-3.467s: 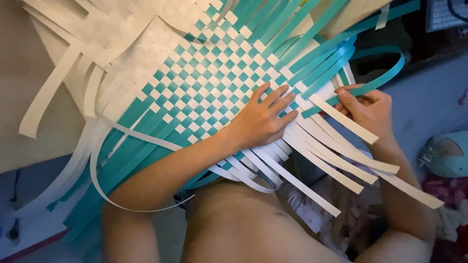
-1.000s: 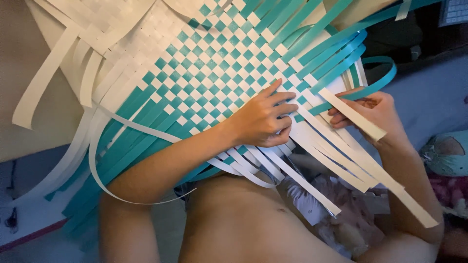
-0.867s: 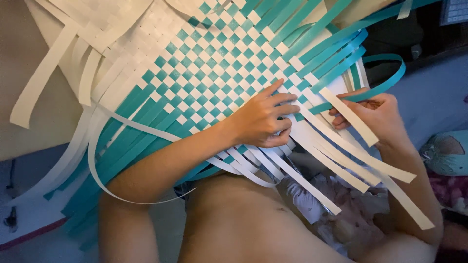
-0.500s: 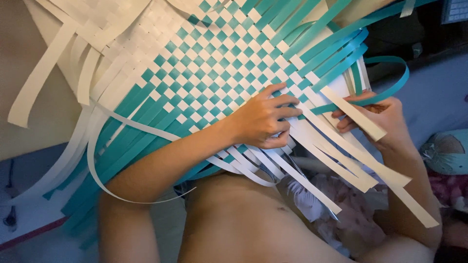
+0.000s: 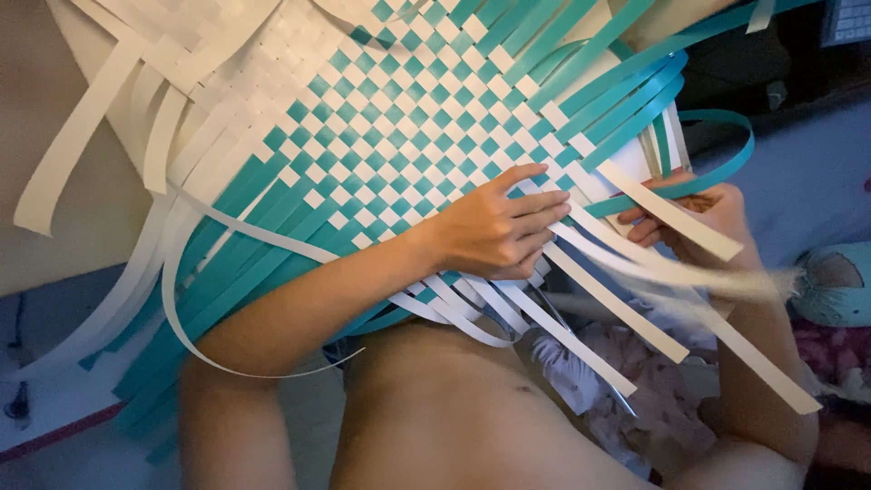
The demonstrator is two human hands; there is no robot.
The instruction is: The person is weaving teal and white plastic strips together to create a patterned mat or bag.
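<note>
Woven mat of teal and white strips lies across the person's lap, its checkered weave running diagonally from lower left to upper right. Since a moment ago, the loose white strips blur in motion. Left hand presses flat, fingers slightly spread. Right hand pinches a teal strip looping rightward.

One woven mat of teal and white strips fills ten to two o'clock. Two hands: left hand at centre, right hand at three. One soft toy at four o'clock.
</note>
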